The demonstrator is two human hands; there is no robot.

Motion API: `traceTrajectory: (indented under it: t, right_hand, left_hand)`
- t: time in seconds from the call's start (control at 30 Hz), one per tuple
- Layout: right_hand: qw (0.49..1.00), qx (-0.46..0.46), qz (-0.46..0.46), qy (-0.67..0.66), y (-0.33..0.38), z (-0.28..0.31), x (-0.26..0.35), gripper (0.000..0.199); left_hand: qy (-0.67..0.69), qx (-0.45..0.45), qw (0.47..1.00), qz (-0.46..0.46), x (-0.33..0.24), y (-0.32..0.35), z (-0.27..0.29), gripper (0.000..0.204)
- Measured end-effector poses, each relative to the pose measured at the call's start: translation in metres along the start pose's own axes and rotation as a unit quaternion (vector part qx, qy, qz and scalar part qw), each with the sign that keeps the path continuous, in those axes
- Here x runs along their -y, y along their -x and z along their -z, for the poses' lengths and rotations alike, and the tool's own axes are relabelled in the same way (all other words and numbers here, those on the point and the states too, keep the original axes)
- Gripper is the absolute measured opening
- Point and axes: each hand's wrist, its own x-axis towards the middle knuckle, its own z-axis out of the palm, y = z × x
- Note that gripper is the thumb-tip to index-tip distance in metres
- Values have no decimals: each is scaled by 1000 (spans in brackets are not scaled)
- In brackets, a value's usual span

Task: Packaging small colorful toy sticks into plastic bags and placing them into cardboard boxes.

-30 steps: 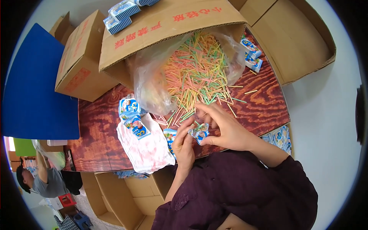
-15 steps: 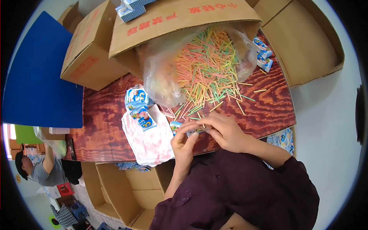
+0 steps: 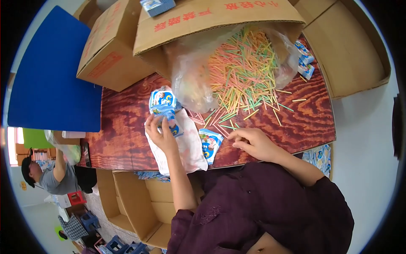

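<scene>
My left hand [image 3: 160, 134] reaches over the small blue-and-white packets [image 3: 163, 99] that lie overlapping on a white, pink-stained cloth [image 3: 188, 146]. Its fingers are apart and touch or hover over the lower packet; which of the two I cannot tell. To the right of the cloth, a single blue packet [image 3: 210, 144] rests partly on its edge. My right hand [image 3: 256, 144] is at the table's near side, fingers loosely bent with a gap at the thumb, and nothing shows in it. Just beyond it lie thin pastel sticks [image 3: 243, 70], spilling from a clear plastic bag [image 3: 190, 86].
The bag lies in a cardboard box [image 3: 220, 19] tipped on its side on the reddish wood-grain table [image 3: 122, 127]. Another closed box [image 3: 114, 63] and a blue panel [image 3: 53, 76] stand left. More packets [image 3: 305, 63] lie right. Open cartons [image 3: 148, 211] sit below; a person [image 3: 55, 175] works at far left.
My hands have parted from the small item they held together. The left has moved left onto the packets; the right stays near the sticks. The single packet is now uncovered. The view has shifted slightly.
</scene>
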Motion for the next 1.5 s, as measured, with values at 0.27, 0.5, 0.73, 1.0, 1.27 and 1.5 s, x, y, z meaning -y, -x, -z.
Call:
traceTrajectory:
  t: [0.27,0.5,0.73,1.0,1.27,1.5]
  right_hand:
    - [995,-79,-52,-37,1,21,-22,21]
    - [999,-26,-21,-11,-16,4,-16,17]
    - [961,-143,160,173,-36,-28,-28,20]
    - [911,-149,224,312,-29,-40,-45,28]
    - [919,-197,169,296,-33,-9,-44,20]
    - [933,-205,148,255,-37,-6,-41,18]
  left_hand:
    - [-164,187,947,-202,-52,52,12,32]
    - [-194,235,949,-81,-60,94,-2,21]
    - [-183,254,939,-141,-63,94,-2,13]
    - [-191,290,919,-187,-83,107,9,28]
    - [-142,260,937,-183,-80,103,-22,32]
    - [-167,209,962,-55,-61,78,-31,28]
